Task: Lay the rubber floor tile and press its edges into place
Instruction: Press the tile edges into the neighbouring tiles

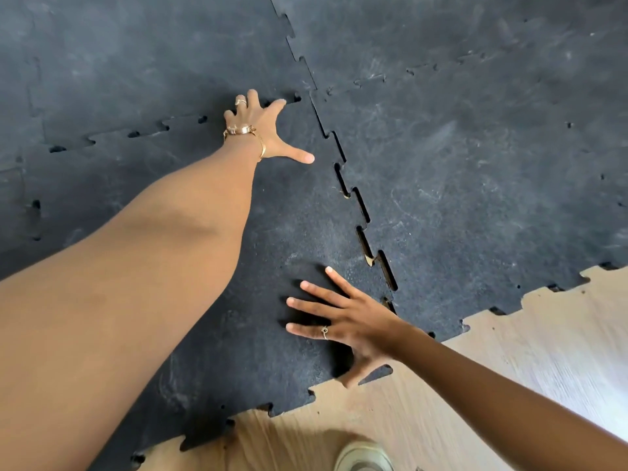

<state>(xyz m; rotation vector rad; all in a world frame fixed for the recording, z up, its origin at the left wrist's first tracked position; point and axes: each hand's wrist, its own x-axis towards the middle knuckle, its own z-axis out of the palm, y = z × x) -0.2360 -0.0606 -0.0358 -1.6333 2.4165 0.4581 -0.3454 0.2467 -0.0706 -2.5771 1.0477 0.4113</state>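
Note:
A black rubber floor tile [272, 232] with jigsaw edges lies flat in the middle of the view among other black tiles. My left hand [263, 129] presses with spread fingers on its far edge, where the teeth meet the tile behind. My right hand [343, 321] lies flat with fingers apart on the tile's near right corner. The seam [360, 212] along the tile's right side shows open gaps between the teeth, with pale floor visible through some of them.
Laid black tiles [475, 147] cover the floor to the right, behind and to the left. Bare pale wood floor [509, 351] shows at the lower right. A light-coloured shoe [363, 457] stands at the bottom edge.

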